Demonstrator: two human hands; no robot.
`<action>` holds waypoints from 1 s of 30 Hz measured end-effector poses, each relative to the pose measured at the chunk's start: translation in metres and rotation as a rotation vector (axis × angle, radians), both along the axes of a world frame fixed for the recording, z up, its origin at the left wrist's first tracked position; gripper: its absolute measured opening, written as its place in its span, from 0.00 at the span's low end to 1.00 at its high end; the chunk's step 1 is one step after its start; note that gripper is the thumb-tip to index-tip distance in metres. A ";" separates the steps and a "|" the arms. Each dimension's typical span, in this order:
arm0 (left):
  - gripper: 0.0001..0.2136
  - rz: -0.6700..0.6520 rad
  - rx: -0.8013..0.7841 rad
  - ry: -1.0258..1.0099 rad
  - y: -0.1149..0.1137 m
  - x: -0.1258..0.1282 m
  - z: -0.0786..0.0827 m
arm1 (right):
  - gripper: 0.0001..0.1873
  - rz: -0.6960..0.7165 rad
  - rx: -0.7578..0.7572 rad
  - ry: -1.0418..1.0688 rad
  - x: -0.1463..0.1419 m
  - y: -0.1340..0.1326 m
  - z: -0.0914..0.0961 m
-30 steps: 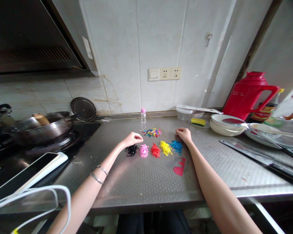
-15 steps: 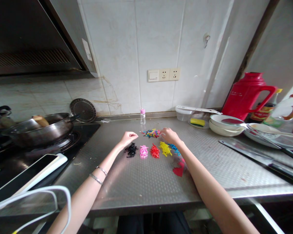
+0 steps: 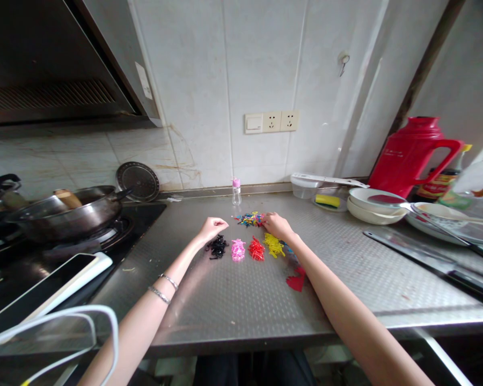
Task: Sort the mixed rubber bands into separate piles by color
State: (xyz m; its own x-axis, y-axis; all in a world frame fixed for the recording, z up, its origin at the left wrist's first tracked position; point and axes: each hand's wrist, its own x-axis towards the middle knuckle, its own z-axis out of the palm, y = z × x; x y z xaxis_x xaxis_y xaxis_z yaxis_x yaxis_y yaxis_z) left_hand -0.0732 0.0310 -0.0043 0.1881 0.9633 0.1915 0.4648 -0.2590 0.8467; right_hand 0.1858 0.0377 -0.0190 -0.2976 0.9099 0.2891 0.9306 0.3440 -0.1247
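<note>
Mostly, the right forearm (image 3: 338, 295) hides the blue pile (image 3: 289, 250).

No text is legible. Small pale characters mark the red flask (image 3: 404, 161) at far right; they, the printed label (image 3: 435, 186) on the dark bottle (image 3: 451, 173) beside it, and any print on the range hood's (image 3: 44, 48) white sticker (image 3: 144, 80), far left, cannot be read.
</note>
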 end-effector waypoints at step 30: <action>0.10 -0.031 0.023 0.007 0.009 -0.003 -0.013 | 0.09 0.396 -0.383 0.321 -0.004 -0.007 0.030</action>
State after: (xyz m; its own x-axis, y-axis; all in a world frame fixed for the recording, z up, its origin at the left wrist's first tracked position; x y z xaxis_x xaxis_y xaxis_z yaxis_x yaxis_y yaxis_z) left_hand -0.0764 0.0398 -0.0176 0.2190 0.9523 0.2124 0.4620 -0.2930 0.8371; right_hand 0.1814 0.0302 0.0111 -0.5849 0.8054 0.0957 0.6382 0.5299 -0.5585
